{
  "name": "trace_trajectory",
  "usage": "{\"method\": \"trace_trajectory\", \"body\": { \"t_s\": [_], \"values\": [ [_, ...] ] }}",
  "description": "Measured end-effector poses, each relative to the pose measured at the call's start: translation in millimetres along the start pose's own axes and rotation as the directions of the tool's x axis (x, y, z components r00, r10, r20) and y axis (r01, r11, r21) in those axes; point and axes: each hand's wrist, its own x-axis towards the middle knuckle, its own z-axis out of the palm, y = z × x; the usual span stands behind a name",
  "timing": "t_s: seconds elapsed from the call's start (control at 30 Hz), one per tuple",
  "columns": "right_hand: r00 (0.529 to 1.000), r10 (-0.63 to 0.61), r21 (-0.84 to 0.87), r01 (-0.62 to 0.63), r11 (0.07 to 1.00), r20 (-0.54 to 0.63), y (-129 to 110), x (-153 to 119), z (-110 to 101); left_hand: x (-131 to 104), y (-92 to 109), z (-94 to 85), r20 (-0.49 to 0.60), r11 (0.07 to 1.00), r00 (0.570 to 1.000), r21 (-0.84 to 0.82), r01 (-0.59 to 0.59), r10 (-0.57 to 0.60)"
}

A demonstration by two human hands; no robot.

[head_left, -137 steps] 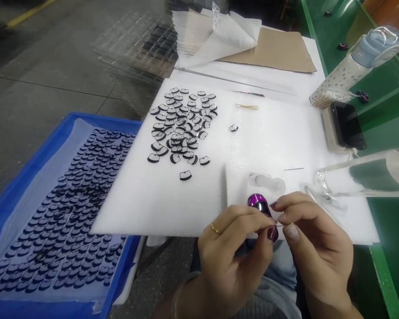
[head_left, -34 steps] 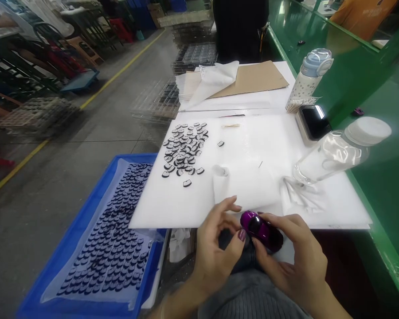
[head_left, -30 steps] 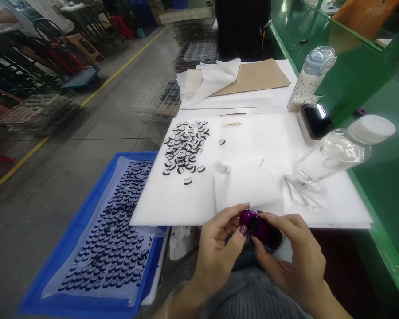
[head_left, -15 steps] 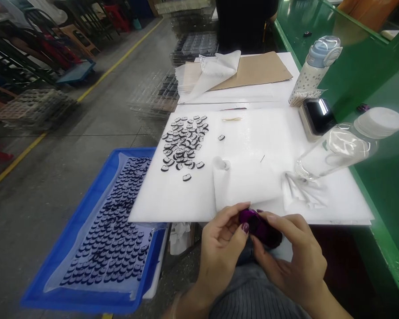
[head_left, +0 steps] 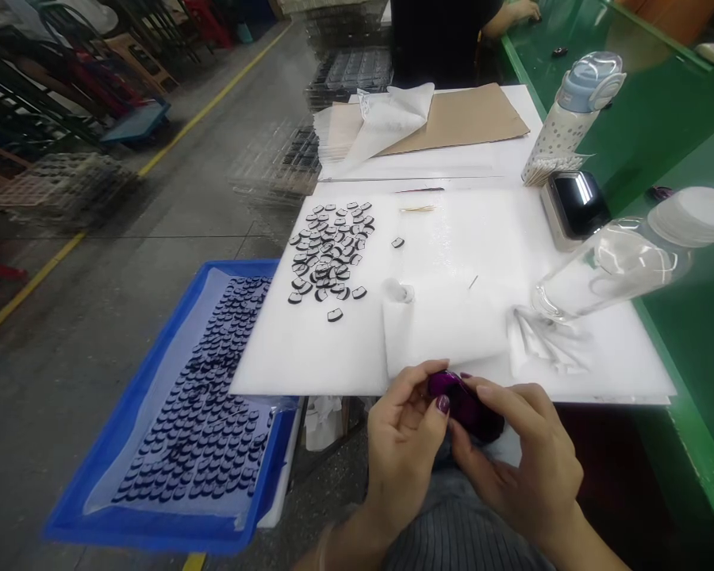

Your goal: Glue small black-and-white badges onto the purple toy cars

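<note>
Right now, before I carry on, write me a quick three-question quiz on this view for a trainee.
1. What do the left hand and the right hand hold between them?
2. What lies in rows in the blue tray? A: toothpicks; B: small dark parts; C: phones.
3. True or false: the clear bottle has a white cap.

Key: 1. A purple toy car. 2. B. 3. True.
</note>
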Motion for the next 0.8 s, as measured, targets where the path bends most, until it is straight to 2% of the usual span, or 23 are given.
{"method": "trace_trajectory", "body": {
  "t_s": [0.23, 0.57, 0.8],
  "values": [
    [1.0, -0.003, -0.019, 0.003, 1.0, -0.014, 0.5, -0.7, 2.4, 0.3, -1.0, 2.8, -0.032, 1.0, 0.999, -0.015, 0.01, -0.01],
    [1.0, 0.006, -0.016, -0.006, 1.0, -0.023, 1.1, -2.9, 3.4, -0.6, -5.2, 2.0, -0.042, 0.988, 0.994, -0.122, 0.098, -0.104],
    [1.0, 0.008, -0.036, -0.009, 0.999, -0.014, 1.8, -2.8, 3.5, -1.0, -4.8, 3.3, 0.028, 0.976, 0.992, -0.179, 0.122, -0.119]
  ]
}}
